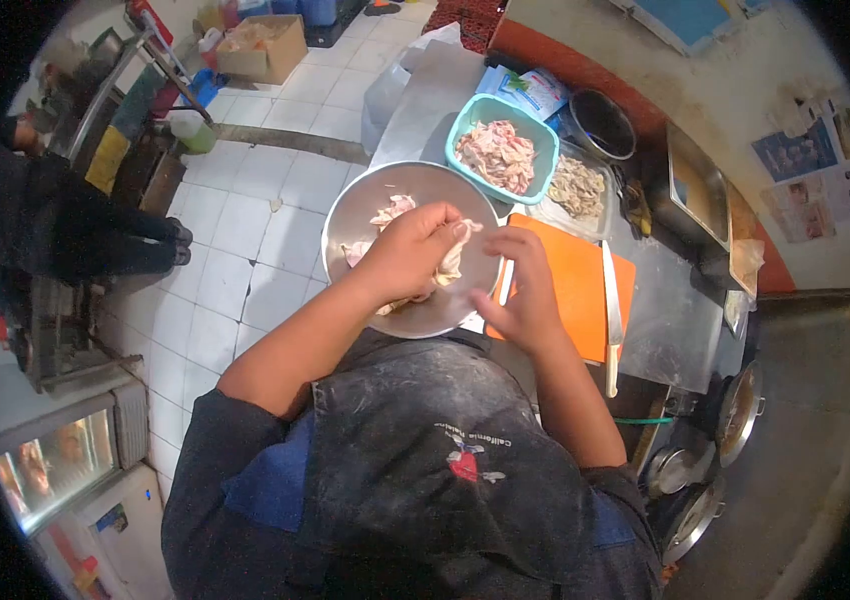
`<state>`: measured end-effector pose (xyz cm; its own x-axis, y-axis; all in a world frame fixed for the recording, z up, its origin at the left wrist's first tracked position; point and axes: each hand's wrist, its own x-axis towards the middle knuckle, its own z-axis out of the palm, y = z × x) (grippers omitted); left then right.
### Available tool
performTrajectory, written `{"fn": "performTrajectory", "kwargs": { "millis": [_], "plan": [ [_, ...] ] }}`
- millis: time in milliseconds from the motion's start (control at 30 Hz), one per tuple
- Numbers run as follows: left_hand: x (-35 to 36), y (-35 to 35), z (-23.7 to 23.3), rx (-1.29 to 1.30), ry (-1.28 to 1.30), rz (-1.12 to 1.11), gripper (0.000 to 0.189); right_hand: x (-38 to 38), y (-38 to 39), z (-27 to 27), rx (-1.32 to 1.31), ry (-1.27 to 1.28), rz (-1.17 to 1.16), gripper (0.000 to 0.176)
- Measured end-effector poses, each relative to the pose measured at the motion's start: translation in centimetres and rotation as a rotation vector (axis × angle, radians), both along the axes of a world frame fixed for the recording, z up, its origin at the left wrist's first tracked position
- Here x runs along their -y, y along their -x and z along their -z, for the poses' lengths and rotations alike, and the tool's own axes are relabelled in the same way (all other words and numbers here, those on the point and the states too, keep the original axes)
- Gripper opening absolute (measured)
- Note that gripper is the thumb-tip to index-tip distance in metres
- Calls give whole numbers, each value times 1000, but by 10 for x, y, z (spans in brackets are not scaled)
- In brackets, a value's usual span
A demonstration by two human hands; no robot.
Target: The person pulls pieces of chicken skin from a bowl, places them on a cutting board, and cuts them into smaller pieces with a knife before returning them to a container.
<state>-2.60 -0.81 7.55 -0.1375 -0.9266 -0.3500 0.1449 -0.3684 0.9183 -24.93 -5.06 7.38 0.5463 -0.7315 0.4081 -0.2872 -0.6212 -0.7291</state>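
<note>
My left hand (pixel 413 258) is closed around a pale, pinkish piece of raw meat (pixel 457 252) that looks like chicken. It is over a wide steel bowl (pixel 343 205), where more raw pieces (pixel 392 209) lie, partly hidden by my hand and forearm. My right hand (pixel 525 295) is beside the bowl's right side, fingers curved and apart, with nothing visible in it. Just right of that hand, an orange cutting board (pixel 570 285) lies on the metal table, and a long knife with a pale handle (pixel 611 300) rests along its right edge.
Behind the bowl, a turquoise basin (pixel 548 185) holds cut raw meat. A clear tray with greyish pieces (pixel 577 190), a dark bowl (pixel 601 125) and a steel container (pixel 700 190) stand further right. Pots (pixel 740 410) are at lower right. Another person (pixel 75 215) stands at left.
</note>
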Motion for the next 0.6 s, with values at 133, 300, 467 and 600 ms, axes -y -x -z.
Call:
{"fn": "performTrajectory", "kwargs": {
  "millis": [133, 300, 467, 600],
  "plan": [
    [7, 28, -3, 79, 142, -103, 20, -3, 7, 7, -10, 261, -57, 52],
    [10, 66, -24, 352, 258, -134, 22, 1, 53, -6, -14, 159, -161, 34],
    [21, 124, -10, 267, 234, -179, 21, -1, 100, -12, 181, 118, -86, 33],
    [31, 181, -14, 390, 237, -195, 18, 1, 150, -2, 110, 69, -6, 31]
  ]
}}
